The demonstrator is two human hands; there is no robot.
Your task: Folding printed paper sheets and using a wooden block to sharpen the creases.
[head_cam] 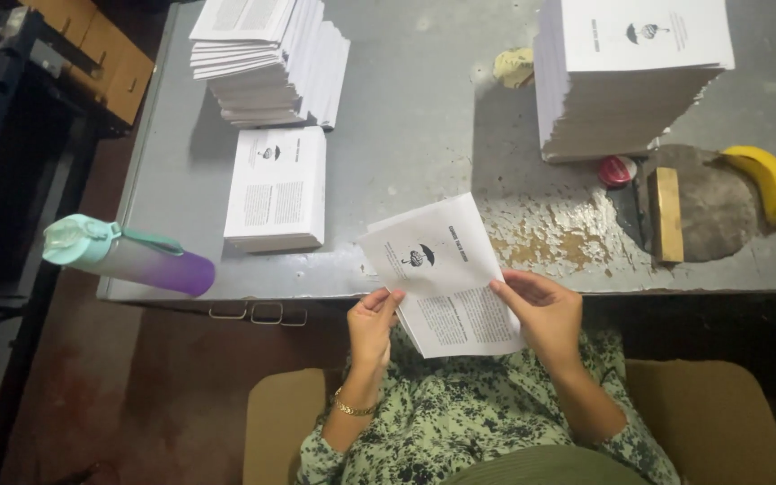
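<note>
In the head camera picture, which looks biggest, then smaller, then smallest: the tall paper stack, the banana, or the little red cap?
1. Tall paper stack, by far the largest.
2. Banana.
3. Red cap, smallest.

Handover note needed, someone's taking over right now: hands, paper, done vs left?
Left hand: holds the printed sheet at its lower left edge.
Right hand: grips the same sheet's right edge, above the lap at the table edge.
Done, by the look of it: small folded stack and fanned pile, table left.
Left: tall flat stack, table right.
Nearby: water bottle, banana.
</note>
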